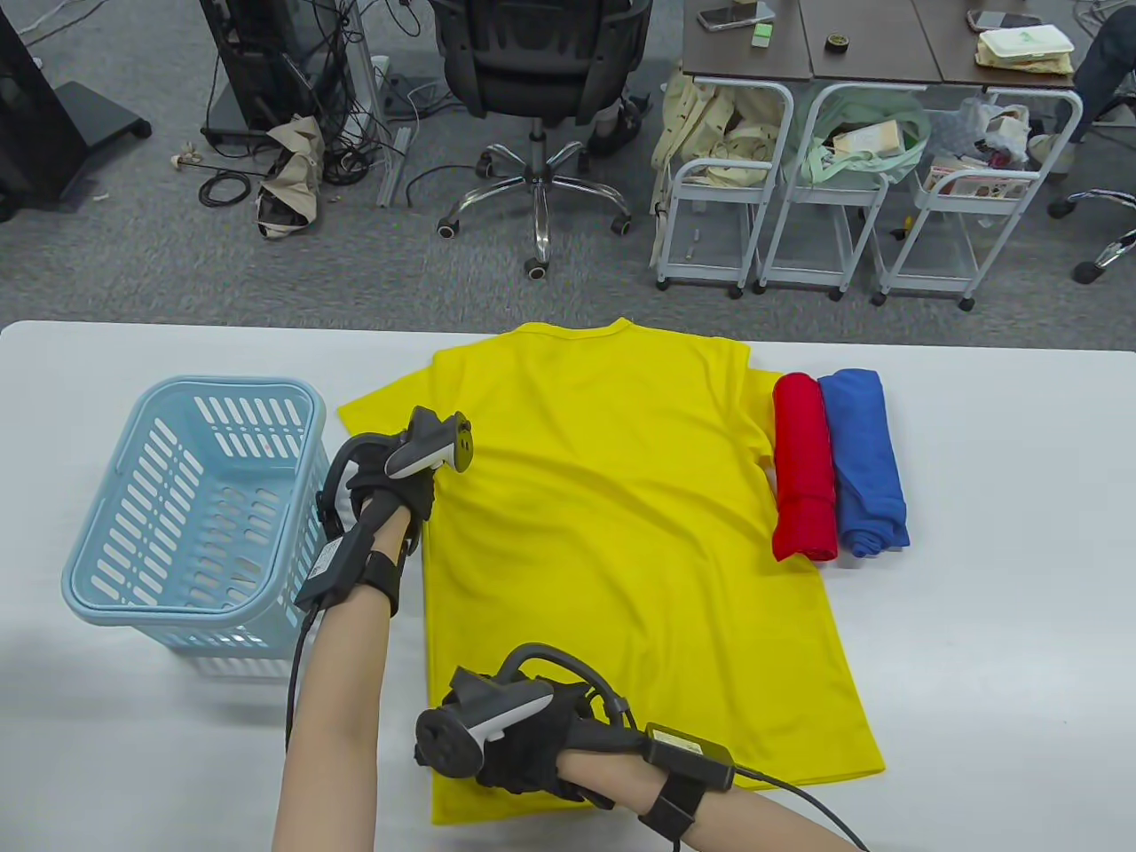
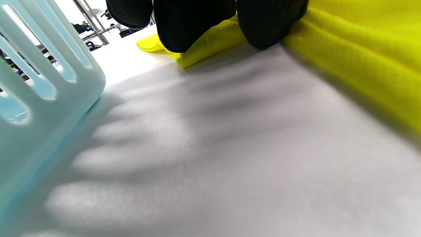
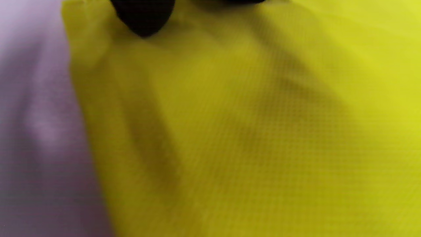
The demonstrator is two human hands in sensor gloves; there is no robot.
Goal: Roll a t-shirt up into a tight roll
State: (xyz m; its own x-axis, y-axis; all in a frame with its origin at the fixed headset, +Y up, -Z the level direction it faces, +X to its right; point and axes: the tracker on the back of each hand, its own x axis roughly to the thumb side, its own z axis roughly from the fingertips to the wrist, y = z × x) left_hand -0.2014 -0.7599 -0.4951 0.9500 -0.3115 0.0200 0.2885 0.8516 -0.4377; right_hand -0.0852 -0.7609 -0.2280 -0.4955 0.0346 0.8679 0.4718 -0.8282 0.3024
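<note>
Across the frame's centre the yellow t-shirt is lying flat. The left hand is pinching its left edge; the right hand is resting at the lower-left hem, grip unclear. Uneven pulling is risking a skewed fold, loosening the roll.

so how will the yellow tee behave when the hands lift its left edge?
Likely floppy: the yellow tee lies flat, and its edge bunches under the left hand's fingers. Probably light; the thin mesh weave shows in the right wrist view. It may slide on the smooth table.
</note>
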